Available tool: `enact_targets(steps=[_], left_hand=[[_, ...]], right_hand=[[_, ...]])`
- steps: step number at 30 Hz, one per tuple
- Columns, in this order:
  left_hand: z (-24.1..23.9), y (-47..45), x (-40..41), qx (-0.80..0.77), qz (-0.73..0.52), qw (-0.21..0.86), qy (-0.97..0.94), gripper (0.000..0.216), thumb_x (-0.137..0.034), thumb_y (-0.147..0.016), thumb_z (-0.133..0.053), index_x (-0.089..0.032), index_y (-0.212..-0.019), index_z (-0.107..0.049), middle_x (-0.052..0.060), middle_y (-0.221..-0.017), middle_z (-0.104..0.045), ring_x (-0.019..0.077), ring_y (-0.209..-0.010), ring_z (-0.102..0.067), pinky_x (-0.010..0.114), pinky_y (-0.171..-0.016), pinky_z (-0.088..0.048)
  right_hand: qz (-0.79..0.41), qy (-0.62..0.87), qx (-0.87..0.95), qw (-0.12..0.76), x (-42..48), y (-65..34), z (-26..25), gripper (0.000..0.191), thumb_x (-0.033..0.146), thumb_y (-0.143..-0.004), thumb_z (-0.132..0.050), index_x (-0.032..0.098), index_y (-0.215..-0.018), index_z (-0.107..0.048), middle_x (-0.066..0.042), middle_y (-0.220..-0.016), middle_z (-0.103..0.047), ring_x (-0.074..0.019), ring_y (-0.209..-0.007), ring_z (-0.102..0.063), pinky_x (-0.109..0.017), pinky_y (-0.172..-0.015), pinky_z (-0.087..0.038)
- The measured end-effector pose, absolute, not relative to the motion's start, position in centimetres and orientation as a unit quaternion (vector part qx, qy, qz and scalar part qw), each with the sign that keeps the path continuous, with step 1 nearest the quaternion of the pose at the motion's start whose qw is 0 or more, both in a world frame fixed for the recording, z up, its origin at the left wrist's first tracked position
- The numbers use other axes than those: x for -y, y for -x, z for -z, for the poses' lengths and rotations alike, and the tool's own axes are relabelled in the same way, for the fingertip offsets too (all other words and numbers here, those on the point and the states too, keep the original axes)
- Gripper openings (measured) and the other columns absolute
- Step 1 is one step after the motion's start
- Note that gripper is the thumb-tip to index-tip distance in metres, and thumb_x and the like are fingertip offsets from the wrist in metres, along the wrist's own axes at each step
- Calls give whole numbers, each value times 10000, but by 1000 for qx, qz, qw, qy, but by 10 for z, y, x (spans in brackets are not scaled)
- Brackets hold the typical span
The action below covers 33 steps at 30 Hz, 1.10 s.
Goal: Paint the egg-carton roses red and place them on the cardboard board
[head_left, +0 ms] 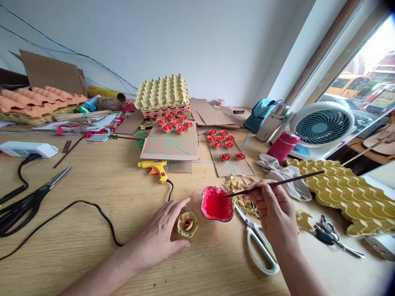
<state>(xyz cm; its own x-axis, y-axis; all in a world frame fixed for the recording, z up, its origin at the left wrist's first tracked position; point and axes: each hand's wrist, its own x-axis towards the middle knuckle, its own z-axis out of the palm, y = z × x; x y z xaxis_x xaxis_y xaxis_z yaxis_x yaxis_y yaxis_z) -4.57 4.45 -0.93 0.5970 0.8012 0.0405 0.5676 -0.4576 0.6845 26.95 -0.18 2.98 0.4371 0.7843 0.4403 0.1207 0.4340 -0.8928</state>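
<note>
Between the fingers of my right hand (274, 205) is a thin dark paintbrush (286, 181), its tip over a small scalloped bowl (230, 216) of red paint (212, 205). My left hand (163, 230) rests on the table with thumb and fingers spread around the left side of an egg-carton flower (191, 228). The flower has pale yellow outer petals and a red centre. Whether my left fingers touch it, I cannot tell. White-handled scissors (262, 250) lie partly behind my right wrist, beside yellow carton scraps (239, 189).
Red flowers stand on two cardboard pieces (151, 150) (230, 168) farther back. A yellow glue gun (157, 167) lies ahead of my left hand, its cord crossing the left side. Black scissors (31, 205) lie far left. Keys (330, 234), a yellow egg tray (342, 185) and a fan (324, 123) occupy the right.
</note>
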Motion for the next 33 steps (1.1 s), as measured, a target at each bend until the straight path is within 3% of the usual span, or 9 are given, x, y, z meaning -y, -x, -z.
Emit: enact_targets(steps=[7, 12, 19, 22, 27, 33], left_hand=[[14, 37, -39, -416, -213, 290, -835, 794, -105, -826, -865, -299, -1553, -613, 146, -1481, -773, 382, -1355, -746, 586, -1211, -600], [10, 36, -37, -422, -210, 277, -837, 757, -131, -810, -883, -291, -1510, -644, 131, -1450, -788, 377, -1324, -754, 537, -1165, -614], [2, 30, -35, -420, -225, 281, -833, 479, -113, -763, -888, -276, -1180, -715, 65, -1196, -831, 333, -1130, -784, 460, -1019, -633], [-2, 30, -32, -426, -259, 315, -808, 463, -112, -789, -829, -289, -1191, -684, 37, -1175, -828, 290, -1061, -795, 423, -1013, -637], [-8, 26, -30, -451, -284, 408, -741, 469, -182, -806, -818, -297, -1226, -643, -3, -1063, -835, 224, -884, -802, 322, -845, -655], [-5, 14, -30, -451, -302, 476, -692, 553, -197, -791, -836, -291, -1313, -679, 10, -1063, -834, 222, -917, -802, 305, -853, -650]], right_hand=[[-270, 490, 498, 662, 8, -269, -33, 263, 525, -1093, -729, 266, -1064, -768, -49, -944, -852, -221, -722, -812, -350, -696, -699], [-239, 518, 617, 542, 16, -268, -41, 325, 535, -1137, -649, 250, -1086, -797, -70, -964, -852, -220, -775, -818, -332, -738, -689], [-155, 514, 705, 464, 19, -264, -49, 290, 396, -1177, -560, 243, -1110, -798, -62, -973, -859, -213, -796, -837, -311, -759, -690], [-142, 507, 724, 446, 20, -263, -49, 274, 336, -1180, -539, 250, -1126, -793, -62, -998, -866, -209, -822, -852, -304, -774, -691], [-116, 515, 718, 454, 22, -261, -50, 290, 363, -1184, -526, 247, -1116, -784, -70, -979, -868, -198, -757, -834, -287, -697, -672], [-109, 490, 742, 444, 23, -260, -52, 224, 254, -1162, -559, 257, -1198, -780, -53, -976, -868, -187, -751, -830, -261, -673, -647]])
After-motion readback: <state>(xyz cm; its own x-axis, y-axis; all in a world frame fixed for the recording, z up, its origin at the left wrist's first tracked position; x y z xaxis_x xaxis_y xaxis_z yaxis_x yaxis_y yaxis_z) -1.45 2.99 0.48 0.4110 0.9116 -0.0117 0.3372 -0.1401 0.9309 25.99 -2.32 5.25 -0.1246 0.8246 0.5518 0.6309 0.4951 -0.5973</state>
